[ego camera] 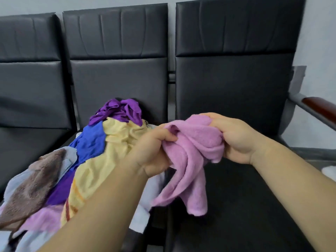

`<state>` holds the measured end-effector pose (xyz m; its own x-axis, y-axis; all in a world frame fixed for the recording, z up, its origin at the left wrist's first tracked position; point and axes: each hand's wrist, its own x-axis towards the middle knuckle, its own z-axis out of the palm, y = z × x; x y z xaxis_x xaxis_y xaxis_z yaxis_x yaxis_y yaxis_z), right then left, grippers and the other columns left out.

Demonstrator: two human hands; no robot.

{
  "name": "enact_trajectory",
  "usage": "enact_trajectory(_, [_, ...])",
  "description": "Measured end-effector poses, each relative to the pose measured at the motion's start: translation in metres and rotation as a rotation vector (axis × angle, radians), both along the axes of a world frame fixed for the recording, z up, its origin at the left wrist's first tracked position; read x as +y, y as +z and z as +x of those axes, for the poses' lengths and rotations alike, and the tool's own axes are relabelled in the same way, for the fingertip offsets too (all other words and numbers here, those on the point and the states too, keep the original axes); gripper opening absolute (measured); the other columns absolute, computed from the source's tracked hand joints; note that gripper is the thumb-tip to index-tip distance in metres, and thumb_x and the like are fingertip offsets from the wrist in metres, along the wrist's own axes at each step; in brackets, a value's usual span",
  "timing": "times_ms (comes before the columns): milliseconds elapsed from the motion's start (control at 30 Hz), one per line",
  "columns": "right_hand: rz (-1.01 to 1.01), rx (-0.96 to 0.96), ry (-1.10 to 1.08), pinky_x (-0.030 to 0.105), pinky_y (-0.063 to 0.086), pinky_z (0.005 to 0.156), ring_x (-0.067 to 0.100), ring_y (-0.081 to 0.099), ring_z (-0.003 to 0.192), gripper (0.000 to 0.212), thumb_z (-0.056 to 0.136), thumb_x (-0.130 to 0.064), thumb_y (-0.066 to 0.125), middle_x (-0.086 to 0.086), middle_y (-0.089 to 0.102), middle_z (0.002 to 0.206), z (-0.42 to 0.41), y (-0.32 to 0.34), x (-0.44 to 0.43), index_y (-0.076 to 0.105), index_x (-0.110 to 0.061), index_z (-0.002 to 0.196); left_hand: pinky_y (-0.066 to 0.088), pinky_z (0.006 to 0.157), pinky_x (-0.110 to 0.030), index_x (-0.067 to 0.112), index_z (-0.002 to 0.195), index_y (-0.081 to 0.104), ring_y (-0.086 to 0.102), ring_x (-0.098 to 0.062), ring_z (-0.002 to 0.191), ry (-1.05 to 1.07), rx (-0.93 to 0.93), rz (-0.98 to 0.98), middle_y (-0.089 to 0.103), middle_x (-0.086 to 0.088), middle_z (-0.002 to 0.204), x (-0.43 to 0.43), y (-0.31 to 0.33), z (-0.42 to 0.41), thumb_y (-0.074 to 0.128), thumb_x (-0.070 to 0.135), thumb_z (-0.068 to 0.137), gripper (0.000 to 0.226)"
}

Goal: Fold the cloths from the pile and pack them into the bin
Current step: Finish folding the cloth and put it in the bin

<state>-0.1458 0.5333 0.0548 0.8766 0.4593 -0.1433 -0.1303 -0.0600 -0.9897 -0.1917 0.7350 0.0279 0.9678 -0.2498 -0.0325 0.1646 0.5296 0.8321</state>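
Note:
A crumpled pink cloth (190, 160) hangs between both hands above the right-hand seat. My left hand (152, 151) grips its left edge, fingers curled into the fabric. My right hand (234, 137) grips the bunched top right part. The cloth's lower end dangles free. On the middle seat lies the pile of cloths (94, 151): purple at the back, then yellow, blue, brown, pale blue and pink ones nearer me. No bin is in view.
Three black padded chairs stand in a row against a grey wall. The right chair's seat (245, 206) lies under the held cloth. A wooden-topped armrest (318, 108) juts out at the far right. Something white (329, 170) shows at the right edge.

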Motion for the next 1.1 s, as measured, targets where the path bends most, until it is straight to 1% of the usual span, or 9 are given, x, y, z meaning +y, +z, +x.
enact_trajectory(133, [-0.093,0.12,-0.227,0.056,0.054,0.102,0.032,0.071,0.113,0.031,0.101,-0.029,0.057,0.012,0.071,0.131,0.008,-0.03,-0.066,0.073,-0.022,0.127,0.055,0.093,-0.046,0.001,0.13,0.057,0.063,-0.032,0.106,0.032,0.06,0.129,0.061,-0.019,0.121,-0.053,-0.017,0.012,0.055,-0.001,0.088,0.043])
enact_trajectory(267, [-0.951,-0.036,-0.421,0.045,0.045,0.109,0.036,0.05,0.136,0.074,0.093,-0.05,0.061,0.01,0.037,0.161,0.004,-0.082,-0.124,0.037,-0.026,0.158,0.053,0.084,-0.032,0.027,0.131,0.051,0.06,-0.011,0.098,0.208,-0.004,1.275,0.052,0.004,0.126,-0.08,-0.065,0.013,0.073,0.028,0.08,0.056])
enact_trajectory(367, [-1.044,-0.193,-0.275,0.035,0.05,0.093,0.025,0.061,0.112,0.044,0.089,-0.043,0.068,0.002,0.055,0.134,-0.005,-0.1,-0.136,0.062,-0.028,0.13,0.054,0.079,-0.032,0.03,0.107,0.057,0.064,-0.017,0.093,-0.181,-0.132,1.578,0.065,0.007,0.104,-0.1,-0.086,-0.003,0.068,0.031,0.082,0.027])
enact_trajectory(467, [-0.932,-0.318,-0.033,0.029,0.054,0.083,0.011,0.063,0.094,0.013,0.086,-0.037,0.072,-0.015,0.064,0.104,-0.018,-0.104,-0.126,0.065,-0.036,0.097,0.051,0.083,-0.031,0.036,0.104,0.054,0.058,-0.016,0.094,-0.377,-0.254,1.688,0.056,0.008,0.105,-0.111,-0.102,-0.011,0.072,0.039,0.073,0.036])
enact_trajectory(633, [-0.955,-0.205,0.4,0.026,0.051,0.073,0.007,0.059,0.084,0.039,0.075,-0.045,0.08,-0.014,0.06,0.097,-0.034,-0.118,-0.107,0.059,-0.033,0.105,0.046,0.093,-0.035,0.032,0.122,0.055,0.051,-0.017,0.105,-0.401,-0.474,1.794,0.05,0.006,0.111,-0.104,-0.115,-0.006,0.063,0.042,0.077,0.047])
enact_trajectory(733, [-1.033,-0.401,0.306,0.027,0.048,0.066,0.009,0.056,0.082,0.02,0.087,-0.029,0.07,-0.012,0.058,0.096,-0.029,-0.131,-0.1,0.055,-0.033,0.099,0.049,0.085,-0.032,0.034,0.109,0.061,0.059,-0.014,0.098,-0.363,-0.416,1.678,0.062,0.006,0.104,-0.092,-0.115,0.001,0.06,0.023,0.086,0.026])
enact_trajectory(867, [-0.989,-0.367,0.121,0.035,0.058,0.068,0.013,0.063,0.076,0.022,0.094,-0.012,0.055,-0.009,0.065,0.089,-0.013,-0.141,-0.098,0.054,-0.033,0.09,0.051,0.072,-0.028,0.019,0.088,0.062,0.057,-0.008,0.073,-0.145,-0.234,1.526,0.065,0.006,0.08,-0.063,-0.116,0.017,0.064,0.013,0.086,0.007])
enact_trajectory(1000, [-0.935,-0.294,-0.016,0.037,0.059,0.068,0.022,0.069,0.082,0.027,0.091,-0.006,0.057,-0.005,0.071,0.087,0.004,-0.14,-0.1,0.056,-0.033,0.086,0.05,0.057,-0.022,0.015,0.088,0.059,0.06,-0.005,0.059,-0.033,-0.128,1.363,0.064,0.01,0.068,-0.04,-0.118,0.033,0.066,0.006,0.089,0.011])
enact_trajectory(1100, [-1.022,-0.41,-0.102,0.031,0.05,0.066,0.017,0.061,0.084,0.029,0.092,-0.009,0.058,-0.012,0.062,0.09,0.01,-0.142,-0.098,0.053,-0.035,0.08,0.046,0.055,-0.016,0.024,0.1,0.056,0.062,-0.008,0.067,0.049,-0.119,1.473,0.066,0.009,0.082,-0.026,-0.123,0.039,0.063,0.009,0.092,0.019])
